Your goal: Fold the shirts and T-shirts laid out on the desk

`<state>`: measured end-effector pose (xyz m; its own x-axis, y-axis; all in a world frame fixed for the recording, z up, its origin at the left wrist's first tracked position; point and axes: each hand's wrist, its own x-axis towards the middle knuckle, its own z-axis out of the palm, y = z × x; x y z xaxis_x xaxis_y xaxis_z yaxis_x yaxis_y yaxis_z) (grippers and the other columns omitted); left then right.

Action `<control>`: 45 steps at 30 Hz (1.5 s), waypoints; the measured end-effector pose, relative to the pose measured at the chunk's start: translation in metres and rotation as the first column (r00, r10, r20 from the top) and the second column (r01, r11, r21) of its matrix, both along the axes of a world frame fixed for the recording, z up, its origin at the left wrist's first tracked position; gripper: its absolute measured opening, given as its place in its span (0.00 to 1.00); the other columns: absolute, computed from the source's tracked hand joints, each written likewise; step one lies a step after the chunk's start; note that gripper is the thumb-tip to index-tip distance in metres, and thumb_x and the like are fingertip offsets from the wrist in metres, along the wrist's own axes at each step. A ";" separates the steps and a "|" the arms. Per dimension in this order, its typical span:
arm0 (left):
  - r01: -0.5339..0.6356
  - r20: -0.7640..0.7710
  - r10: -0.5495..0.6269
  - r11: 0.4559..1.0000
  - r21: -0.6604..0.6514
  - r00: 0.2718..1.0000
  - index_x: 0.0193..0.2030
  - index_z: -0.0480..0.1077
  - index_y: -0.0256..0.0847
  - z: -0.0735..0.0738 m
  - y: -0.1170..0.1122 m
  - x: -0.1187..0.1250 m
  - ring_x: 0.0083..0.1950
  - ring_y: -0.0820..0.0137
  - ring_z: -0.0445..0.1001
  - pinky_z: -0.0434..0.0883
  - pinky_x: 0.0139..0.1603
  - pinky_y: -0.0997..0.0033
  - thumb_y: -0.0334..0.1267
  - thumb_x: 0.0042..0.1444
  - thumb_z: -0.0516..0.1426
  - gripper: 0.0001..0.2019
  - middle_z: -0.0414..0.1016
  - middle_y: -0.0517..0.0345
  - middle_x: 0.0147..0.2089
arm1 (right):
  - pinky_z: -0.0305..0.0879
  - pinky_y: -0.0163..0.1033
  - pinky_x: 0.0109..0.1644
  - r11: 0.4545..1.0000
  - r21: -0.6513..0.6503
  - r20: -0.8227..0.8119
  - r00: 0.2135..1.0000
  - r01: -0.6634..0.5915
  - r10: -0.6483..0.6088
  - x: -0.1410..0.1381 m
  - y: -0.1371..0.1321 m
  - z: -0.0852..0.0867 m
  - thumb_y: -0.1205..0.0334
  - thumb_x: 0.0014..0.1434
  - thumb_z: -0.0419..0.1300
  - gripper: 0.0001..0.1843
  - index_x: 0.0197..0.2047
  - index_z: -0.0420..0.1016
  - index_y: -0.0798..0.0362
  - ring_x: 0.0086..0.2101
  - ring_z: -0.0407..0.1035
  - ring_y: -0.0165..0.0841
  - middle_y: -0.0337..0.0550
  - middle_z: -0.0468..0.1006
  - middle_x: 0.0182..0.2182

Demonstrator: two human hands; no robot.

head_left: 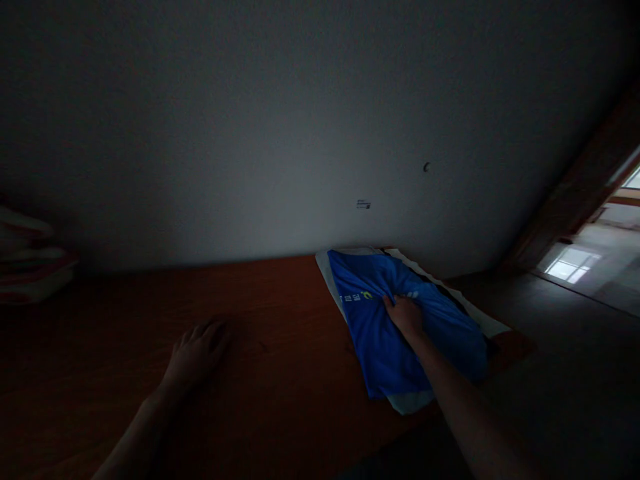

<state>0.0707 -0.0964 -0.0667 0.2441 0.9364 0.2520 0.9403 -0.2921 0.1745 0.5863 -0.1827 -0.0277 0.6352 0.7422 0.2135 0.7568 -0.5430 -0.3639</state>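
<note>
Grey wall point(300, 133) backs a long wooden table point(280, 373) in a dim room; toward three o'clock a blue shirt point(380, 347) lies on pale cloth point(413, 402), long axis eleven to five — right hand point(406, 315) closed on its bunched middle, left hand point(197, 350) spread flat on the wood, well apart at nine o'clock of it
</note>
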 end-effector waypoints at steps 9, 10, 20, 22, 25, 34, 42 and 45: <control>0.011 0.094 -0.011 1.000 -0.003 0.996 0.58 0.73 0.39 0.008 -0.004 0.002 0.61 0.50 0.73 0.67 0.63 0.47 0.54 0.62 0.46 0.27 0.74 0.41 0.62 | 0.64 0.57 0.58 0.941 0.336 -0.257 0.965 0.036 0.054 -0.048 0.041 0.043 0.50 0.70 0.40 0.29 0.49 0.76 0.59 0.53 0.73 0.53 0.67 0.80 0.45; 0.007 0.132 -0.009 1.000 0.010 0.991 0.56 0.73 0.39 0.010 -0.005 0.001 0.59 0.51 0.74 0.68 0.63 0.48 0.54 0.61 0.47 0.27 0.74 0.42 0.60 | 0.63 0.55 0.59 0.920 0.391 -0.280 0.954 0.010 0.108 -0.062 0.048 0.047 0.48 0.70 0.39 0.30 0.50 0.75 0.58 0.54 0.72 0.52 0.66 0.80 0.46; -0.085 0.761 -0.015 0.992 0.092 0.649 0.66 0.60 0.46 0.032 -0.027 0.010 0.65 0.53 0.70 0.72 0.62 0.49 0.58 0.63 0.52 0.30 0.67 0.45 0.68 | 0.70 0.42 0.50 0.488 0.795 -0.365 0.357 -0.360 0.860 -0.206 0.076 0.104 0.30 0.62 0.52 0.31 0.45 0.75 0.49 0.43 0.76 0.38 0.41 0.82 0.38; -0.035 0.822 -0.060 0.995 0.098 0.566 0.71 0.54 0.46 0.033 -0.031 0.014 0.69 0.54 0.67 0.71 0.64 0.51 0.58 0.65 0.49 0.31 0.63 0.44 0.71 | 0.68 0.44 0.56 0.495 0.708 -0.317 0.400 -0.503 0.860 -0.209 0.066 0.098 0.31 0.61 0.55 0.30 0.48 0.76 0.49 0.49 0.74 0.40 0.42 0.82 0.43; 0.060 0.756 -0.118 0.993 0.104 0.644 0.74 0.48 0.45 0.030 -0.032 0.016 0.73 0.52 0.61 0.66 0.68 0.48 0.60 0.63 0.51 0.38 0.58 0.42 0.74 | 0.61 0.49 0.64 0.559 0.439 -0.229 0.514 -0.704 0.827 -0.210 0.051 0.067 0.35 0.61 0.58 0.33 0.59 0.71 0.50 0.59 0.69 0.43 0.51 0.76 0.57; 0.170 0.282 -0.167 0.985 0.015 0.945 0.75 0.50 0.37 0.016 -0.028 0.018 0.70 0.46 0.62 0.60 0.70 0.44 0.57 0.51 0.64 0.50 0.63 0.36 0.70 | 0.48 0.67 0.69 0.525 0.119 0.059 0.534 -0.842 0.843 -0.254 0.035 -0.025 0.46 0.63 0.59 0.29 0.63 0.69 0.50 0.64 0.62 0.53 0.58 0.71 0.63; 0.117 0.279 -0.121 0.993 0.032 0.953 0.63 0.71 0.46 0.029 -0.034 0.014 0.57 0.56 0.73 0.69 0.62 0.54 0.35 0.55 0.62 0.27 0.75 0.48 0.56 | 0.71 0.52 0.56 0.459 0.462 -0.122 0.459 -0.759 0.880 -0.242 0.049 -0.038 0.44 0.66 0.53 0.22 0.55 0.72 0.48 0.49 0.76 0.43 0.49 0.80 0.47; -0.085 0.456 0.006 0.984 0.154 0.890 0.61 0.72 0.46 0.037 -0.032 -0.001 0.59 0.59 0.73 0.69 0.63 0.58 0.31 0.55 0.59 0.25 0.74 0.50 0.58 | 0.70 0.54 0.56 0.486 0.482 -0.166 0.469 -0.729 0.867 -0.237 0.052 -0.047 0.43 0.65 0.53 0.23 0.53 0.72 0.49 0.48 0.76 0.44 0.51 0.80 0.45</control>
